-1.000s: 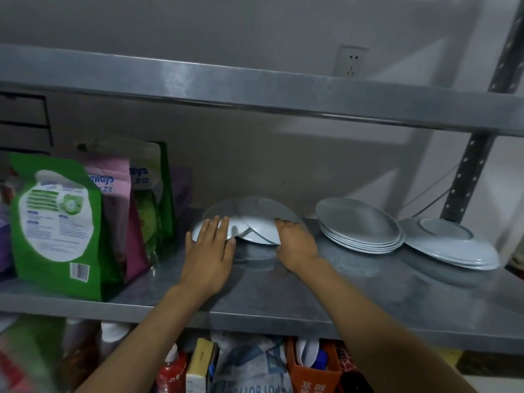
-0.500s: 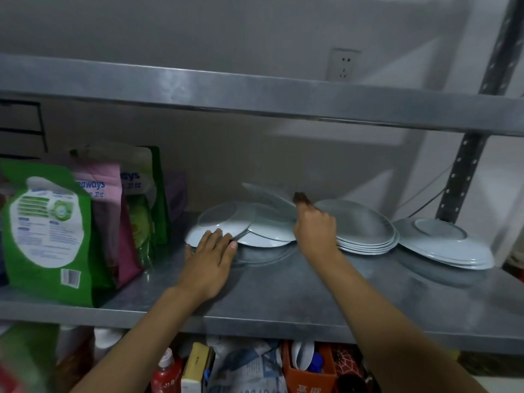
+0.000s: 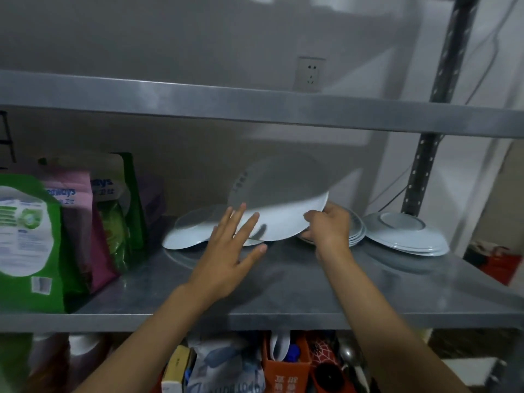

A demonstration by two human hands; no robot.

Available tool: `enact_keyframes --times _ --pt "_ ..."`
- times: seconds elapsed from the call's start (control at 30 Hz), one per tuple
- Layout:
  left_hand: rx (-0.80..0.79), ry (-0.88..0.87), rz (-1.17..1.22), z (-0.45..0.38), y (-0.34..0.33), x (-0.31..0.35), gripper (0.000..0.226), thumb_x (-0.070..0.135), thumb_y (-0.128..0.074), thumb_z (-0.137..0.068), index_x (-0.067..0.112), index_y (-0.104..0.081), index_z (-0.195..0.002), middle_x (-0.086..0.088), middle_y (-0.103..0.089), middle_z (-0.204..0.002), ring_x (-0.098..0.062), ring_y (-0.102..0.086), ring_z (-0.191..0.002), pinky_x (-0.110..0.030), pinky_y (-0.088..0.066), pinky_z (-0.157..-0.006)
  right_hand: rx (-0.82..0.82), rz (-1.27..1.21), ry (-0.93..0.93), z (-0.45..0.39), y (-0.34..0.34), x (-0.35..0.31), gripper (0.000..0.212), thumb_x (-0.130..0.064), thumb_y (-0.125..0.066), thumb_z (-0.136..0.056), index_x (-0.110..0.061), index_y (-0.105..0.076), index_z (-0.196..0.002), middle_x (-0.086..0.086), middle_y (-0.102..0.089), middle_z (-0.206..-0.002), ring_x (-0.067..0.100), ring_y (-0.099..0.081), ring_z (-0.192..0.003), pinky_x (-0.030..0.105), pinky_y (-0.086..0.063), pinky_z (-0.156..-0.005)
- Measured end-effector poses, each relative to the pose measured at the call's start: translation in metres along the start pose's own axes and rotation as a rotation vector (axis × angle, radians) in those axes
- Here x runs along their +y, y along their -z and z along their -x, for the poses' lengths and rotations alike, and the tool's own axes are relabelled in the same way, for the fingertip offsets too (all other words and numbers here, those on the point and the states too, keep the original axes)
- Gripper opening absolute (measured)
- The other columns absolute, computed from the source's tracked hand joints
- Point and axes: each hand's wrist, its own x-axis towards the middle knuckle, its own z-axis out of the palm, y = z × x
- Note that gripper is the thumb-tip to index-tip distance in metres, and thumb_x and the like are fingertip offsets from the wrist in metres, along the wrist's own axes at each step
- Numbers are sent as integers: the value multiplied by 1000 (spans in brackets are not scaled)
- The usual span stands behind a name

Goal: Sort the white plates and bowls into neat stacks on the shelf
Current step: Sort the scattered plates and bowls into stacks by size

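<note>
at the far left of the steel shelf (image 3: 283, 290) stand soft refill pouches, a green pouch (image 3: 28, 245) in front and a pink pouch (image 3: 76, 222) just behind it, with more packs further back. they hem in the left end, so any new stack has little room to spread that way.

next comes a tilted plate (image 3: 190, 231), its far edge raised as though it leans on something beneath; what props it is hidden. the left hand (image 3: 226, 259) reaches in beside it with fingers straight and spread, fingertips touching the underside of the lifted plate (image 3: 280, 211). it grasps nothing; it looks placed to steady or guide the plate, not to carry it.

the lifted plate is clear of the shelf and steeply tipped, its underside facing the camera, blurred at the top edge. the right hand (image 3: 329, 225) pinches its right rim, fingers curled round the edge, and seems to bear the weight. holding by the rim with the face tipped would let it slide onto a pile, probably the middle stack (image 3: 357, 231) just behind that hand, which is mostly hidden by it.

further right lies the right stack (image 3: 408, 239), a neat low pile near the perforated upright post (image 3: 422, 154). the upper shelf (image 3: 255, 106) hangs low overhead and limits how high the plate can be swung. a wall socket (image 3: 311, 73) sits above it. below the shelf are an orange bin (image 3: 286, 373) and bottles, too blurred to name.
</note>
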Motion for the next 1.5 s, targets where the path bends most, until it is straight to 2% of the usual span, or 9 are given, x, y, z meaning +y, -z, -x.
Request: enact_keyframes --times 0.17,0.27,0.37,0.5,0.73,1.0,1.2,1.4,1.5 --pt "124 -96 27 -1 -8 18 72 75 -35 -84 31 -45 -139 9 -35 -150 -10 -19 -145 -39 -24 -117 -82 -173 -180 7 39 2 17 12 -56 -75 -1 -63 -84 19 -68 -96 36 -66 -85 54 -58 -70" --pt "196 -173 17 2 -7 33 63 69 -41 -86 18 -63 -115 4 -57 -121 -13 -44 -124 -35 -39 -104 -124 -231 -219 16 58 5 41 13 -56 -75 -1 -58 -113 17 -68 -108 36 -67 -95 45 -61 -63" --pt "262 -214 3 12 -7 45 58 66 -46 -86 13 -68 -92 4 -63 -97 -14 -53 -101 -25 -42 -90 -165 -178 -235 25 74 5 37 9 -58 -80 -3 -58 -115 16 -67 -108 35 -68 -94 37 -60 -58" --pt "340 -173 49 28 -8 51 52 60 -55 -84 11 -69 -84 4 -64 -85 -14 -55 -89 -14 -38 -83 -180 111 -175 29 91 11 8 -12 -63 -88 -8 -68 -93 17 -70 -96 29 -68 -83 45 -60 -72" --pt "281 -127 50 70 -13 53 46 57 -60 -82 11 -70 -83 8 -63 -83 -11 -53 -86 -8 -35 -83 -29 495 129 31 111 24 24 -32 -55 -93 -11 -67 -99 1 -66 -94 17 -59 -88 27 -41 -77" --pt "148 -48 104 94 -24 59 40 54 -66 -78 14 -68 -85 9 -60 -90 -6 -50 -98 -6 -34 -88 -119 650 252 49 101 30 12 -19 -53 -90 -14 -64 -90 1 -66 -84 19 -61 -79 27 -43 -68" --pt "65 47 127 93 -27 59 38 58 -63 -77 22 -65 -87 14 -56 -104 2 -41 -115 1 -24 -93 -169 691 287 55 92 30 11 -18 -54 -88 -16 -64 -91 0 -67 -93 18 -59 -88 29 -47 -78" --pt "-104 18 -38 90 -27 49 43 73 -47 -77 36 -59 -97 23 -55 -101 6 -42 -106 -35 -26 -110 -207 714 317 53 87 29 12 -17 -53 -88 -14 -64 -93 -1 -66 -96 16 -59 -91 26 -44 -77" --pt "-146 59 -47 88 -25 49 48 75 -43 -76 37 -58 -102 25 -54 -106 6 -41 -110 -35 -16 -114 -223 727 317 51 82 30 11 -19 -53 -87 -16 -63 -92 -2 -66 -95 18 -60 -90 28 -46 -78"
